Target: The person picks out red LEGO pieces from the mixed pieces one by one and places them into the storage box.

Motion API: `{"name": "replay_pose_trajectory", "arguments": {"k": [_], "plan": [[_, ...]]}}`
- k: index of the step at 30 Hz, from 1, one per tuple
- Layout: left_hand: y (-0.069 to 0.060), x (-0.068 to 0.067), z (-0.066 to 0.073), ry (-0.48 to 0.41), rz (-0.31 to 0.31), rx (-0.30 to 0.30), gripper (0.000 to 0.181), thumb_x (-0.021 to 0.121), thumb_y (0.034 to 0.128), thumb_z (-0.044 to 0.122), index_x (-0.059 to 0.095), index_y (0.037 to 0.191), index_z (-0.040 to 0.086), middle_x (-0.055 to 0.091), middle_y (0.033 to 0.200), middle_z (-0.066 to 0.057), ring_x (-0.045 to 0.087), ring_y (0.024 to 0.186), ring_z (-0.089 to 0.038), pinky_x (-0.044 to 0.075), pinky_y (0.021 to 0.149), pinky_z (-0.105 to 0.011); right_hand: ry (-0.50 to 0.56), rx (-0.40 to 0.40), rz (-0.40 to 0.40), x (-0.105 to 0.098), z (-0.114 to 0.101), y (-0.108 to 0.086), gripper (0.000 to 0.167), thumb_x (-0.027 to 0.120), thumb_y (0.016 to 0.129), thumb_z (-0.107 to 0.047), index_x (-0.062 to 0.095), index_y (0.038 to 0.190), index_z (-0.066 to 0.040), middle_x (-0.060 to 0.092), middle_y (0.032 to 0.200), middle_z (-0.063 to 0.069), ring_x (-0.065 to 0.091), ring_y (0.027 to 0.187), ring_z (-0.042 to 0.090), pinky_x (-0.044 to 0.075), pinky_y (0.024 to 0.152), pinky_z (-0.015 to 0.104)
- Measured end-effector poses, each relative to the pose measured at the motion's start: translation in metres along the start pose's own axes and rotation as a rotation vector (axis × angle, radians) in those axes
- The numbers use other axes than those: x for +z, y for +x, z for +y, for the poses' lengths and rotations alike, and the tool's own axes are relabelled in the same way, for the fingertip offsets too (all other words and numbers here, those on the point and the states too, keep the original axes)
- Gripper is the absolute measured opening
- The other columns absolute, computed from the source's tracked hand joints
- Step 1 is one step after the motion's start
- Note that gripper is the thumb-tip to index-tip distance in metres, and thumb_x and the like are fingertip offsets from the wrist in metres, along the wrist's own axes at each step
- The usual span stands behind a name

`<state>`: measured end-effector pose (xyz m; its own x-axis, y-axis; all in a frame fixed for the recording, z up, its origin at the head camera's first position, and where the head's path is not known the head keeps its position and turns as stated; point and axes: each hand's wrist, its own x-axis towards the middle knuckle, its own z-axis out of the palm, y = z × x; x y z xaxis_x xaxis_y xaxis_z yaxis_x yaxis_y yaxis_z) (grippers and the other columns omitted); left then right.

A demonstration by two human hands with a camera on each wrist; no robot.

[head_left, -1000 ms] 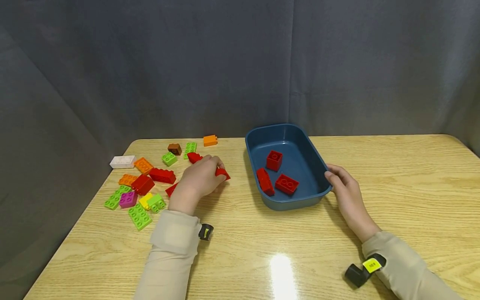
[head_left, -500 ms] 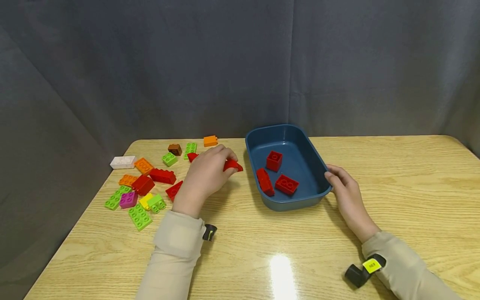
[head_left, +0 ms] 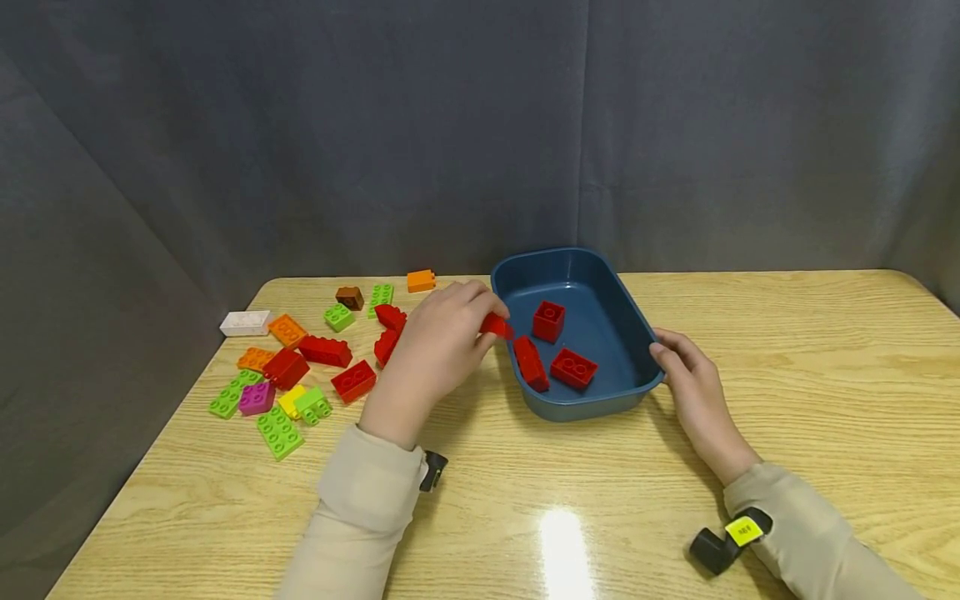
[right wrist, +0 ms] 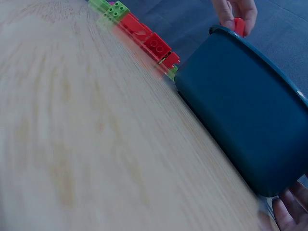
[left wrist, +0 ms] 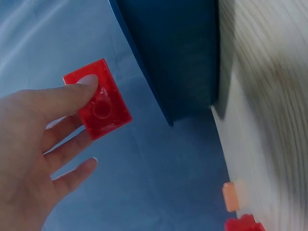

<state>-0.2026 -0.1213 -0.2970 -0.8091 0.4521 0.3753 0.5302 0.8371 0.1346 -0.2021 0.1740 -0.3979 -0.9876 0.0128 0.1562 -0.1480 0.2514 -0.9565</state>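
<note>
My left hand (head_left: 438, 337) pinches a red toy brick (left wrist: 113, 108) between thumb and fingers, at the left rim of a blue bin (head_left: 587, 408). In the left wrist view the brick's hollow underside shows, and the bin's wall stands to its right. Inside the bin lie three red bricks: one upright (head_left: 549, 322), one on its side (head_left: 531, 364) and one with its underside up (head_left: 573, 368). At the bin's near right corner my right hand (head_left: 696, 392) holds the edge, thumb on the rim and fingers outside and partly hidden.
Left on the wooden table (head_left: 480, 500) lie several loose bricks: red (head_left: 354, 382), green (head_left: 280, 432), orange (head_left: 287, 332), magenta (head_left: 257, 399), yellow (head_left: 292, 404), brown (head_left: 349, 298) and white (head_left: 246, 323). An orange brick (head_left: 421, 281) sits near the back edge. A dark curtain (head_left: 480, 133) hangs behind.
My left hand has carried the red brick rightward from the loose bricks to the bin's left rim, uncovering red bricks on the table. The right hand and bin have stayed still.
</note>
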Motion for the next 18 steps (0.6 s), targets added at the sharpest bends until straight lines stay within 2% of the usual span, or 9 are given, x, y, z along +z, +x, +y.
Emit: {"name": "replay_pose_trajectory", "arguments": {"k": [8,18], "plan": [[0.002,0.006,0.025,0.015,-0.042,0.106,0.023,0.077,0.0882,0.019,0.071,0.109,0.013,0.064,0.104,-0.001,0.059,0.098,-0.019,0.048,0.089,-0.031,-0.003,0.007,-0.002,0.0,0.0,0.0,0.053,0.043,0.106,-0.038,0.048,0.141,0.001,0.053,0.131,0.003,0.051,0.11,0.004,0.043,0.088,0.014],[0.004,0.02,0.041,0.069,-0.075,0.166,0.026,0.076,0.0889,0.025,0.072,0.113,0.016,0.065,0.109,0.0,0.059,0.099,-0.017,0.048,0.091,-0.03,0.0,0.013,-0.007,0.0,-0.001,-0.001,0.051,0.041,0.107,-0.036,0.047,0.142,0.0,0.05,0.136,0.012,0.05,0.111,0.003,0.042,0.089,0.014]]}}
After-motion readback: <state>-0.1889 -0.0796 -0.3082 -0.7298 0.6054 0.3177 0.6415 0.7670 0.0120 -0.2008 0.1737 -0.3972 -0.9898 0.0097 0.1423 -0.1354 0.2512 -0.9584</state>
